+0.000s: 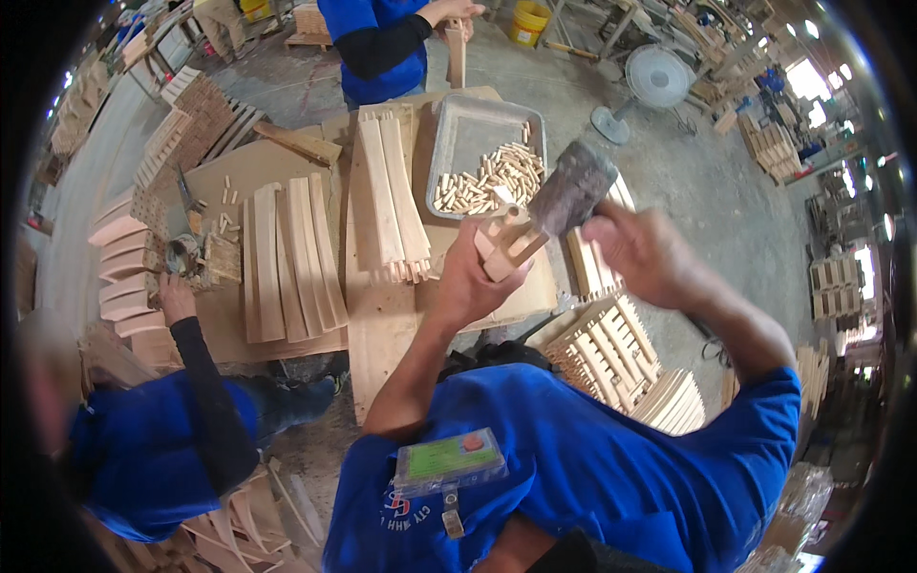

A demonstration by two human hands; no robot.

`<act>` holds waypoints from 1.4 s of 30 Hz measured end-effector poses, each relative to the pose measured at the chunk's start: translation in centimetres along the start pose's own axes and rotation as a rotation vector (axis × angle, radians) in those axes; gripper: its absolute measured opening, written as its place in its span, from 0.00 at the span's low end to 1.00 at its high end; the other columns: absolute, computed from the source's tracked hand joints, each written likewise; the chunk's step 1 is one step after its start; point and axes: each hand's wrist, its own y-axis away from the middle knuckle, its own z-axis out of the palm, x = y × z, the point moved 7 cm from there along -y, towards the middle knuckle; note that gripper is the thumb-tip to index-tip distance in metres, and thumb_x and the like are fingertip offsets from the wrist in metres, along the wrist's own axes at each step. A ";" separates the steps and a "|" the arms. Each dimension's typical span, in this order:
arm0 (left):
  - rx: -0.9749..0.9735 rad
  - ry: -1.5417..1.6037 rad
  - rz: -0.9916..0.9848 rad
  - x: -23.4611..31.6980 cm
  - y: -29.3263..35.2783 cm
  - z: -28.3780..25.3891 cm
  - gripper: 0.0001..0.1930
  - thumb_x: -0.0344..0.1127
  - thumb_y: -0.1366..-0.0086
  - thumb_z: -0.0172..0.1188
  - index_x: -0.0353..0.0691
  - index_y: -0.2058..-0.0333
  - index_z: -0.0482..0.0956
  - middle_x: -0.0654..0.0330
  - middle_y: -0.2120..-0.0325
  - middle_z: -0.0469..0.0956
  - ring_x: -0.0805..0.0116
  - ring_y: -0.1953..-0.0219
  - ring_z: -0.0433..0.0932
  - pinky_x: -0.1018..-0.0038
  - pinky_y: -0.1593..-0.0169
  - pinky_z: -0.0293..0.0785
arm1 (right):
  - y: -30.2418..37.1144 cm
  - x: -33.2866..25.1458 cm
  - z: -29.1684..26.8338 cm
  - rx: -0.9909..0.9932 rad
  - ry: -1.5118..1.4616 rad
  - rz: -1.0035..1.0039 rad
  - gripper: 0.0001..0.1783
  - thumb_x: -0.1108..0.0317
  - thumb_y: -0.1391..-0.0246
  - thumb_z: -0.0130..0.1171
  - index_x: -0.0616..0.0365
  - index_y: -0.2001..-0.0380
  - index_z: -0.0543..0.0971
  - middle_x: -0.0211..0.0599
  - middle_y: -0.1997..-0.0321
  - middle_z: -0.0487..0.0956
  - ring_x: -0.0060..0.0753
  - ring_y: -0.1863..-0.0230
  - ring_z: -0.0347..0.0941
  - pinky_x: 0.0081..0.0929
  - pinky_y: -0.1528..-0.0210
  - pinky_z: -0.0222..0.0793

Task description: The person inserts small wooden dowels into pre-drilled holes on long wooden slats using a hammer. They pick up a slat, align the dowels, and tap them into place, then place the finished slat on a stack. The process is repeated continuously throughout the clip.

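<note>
My left hand is wrapped round a pale wooden part in front of my chest. A short round dowel stands up from the part's top end. My right hand is closed on a mallet with a dark, worn, blocky head, raised just above and to the right of the part. The mallet's handle is mostly hidden by my fingers. Just beyond my hands, a grey metal tray holds a heap of loose wooden dowels.
Long wooden slats and curved slats lie on the cardboard-covered table. Stacked slats stand low at my right. Co-workers are at the left and far side. A standing fan is at the far right.
</note>
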 end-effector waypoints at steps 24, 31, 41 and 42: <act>0.152 0.172 0.018 -3.0 -1.1 -1.7 0.34 0.25 0.42 0.74 0.34 0.40 0.66 0.52 0.49 0.81 0.66 0.46 0.82 0.69 0.44 0.79 | 3.2 -4.7 -9.4 0.649 -0.646 -0.347 0.33 0.40 0.23 0.38 0.65 0.48 0.71 0.24 0.78 0.66 0.14 0.86 0.56 0.18 0.87 0.52; 0.141 0.064 0.031 -3.5 -1.0 -1.4 0.34 0.26 0.44 0.75 0.37 0.40 0.68 0.52 0.50 0.81 0.64 0.47 0.82 0.68 0.45 0.79 | -1.3 -0.3 2.2 0.009 -0.028 -0.111 0.15 0.68 0.31 0.58 0.63 0.46 0.79 0.55 0.69 0.80 0.52 0.69 0.79 0.41 0.63 0.74; 0.142 0.033 -0.002 -3.9 -1.3 -1.1 0.35 0.26 0.47 0.77 0.38 0.42 0.69 0.54 0.51 0.81 0.64 0.47 0.82 0.67 0.44 0.78 | -1.1 1.1 0.7 0.266 0.003 -0.427 0.16 0.61 0.25 0.52 0.65 0.57 0.77 0.35 0.78 0.73 0.22 0.77 0.71 0.28 0.74 0.65; 0.125 -0.004 -0.009 -4.0 -1.1 -0.9 0.35 0.26 0.47 0.77 0.38 0.42 0.69 0.54 0.51 0.80 0.64 0.48 0.82 0.67 0.44 0.78 | -1.7 0.6 1.5 0.164 0.186 -0.416 0.14 0.62 0.26 0.54 0.64 0.57 0.78 0.38 0.77 0.74 0.24 0.75 0.72 0.30 0.72 0.66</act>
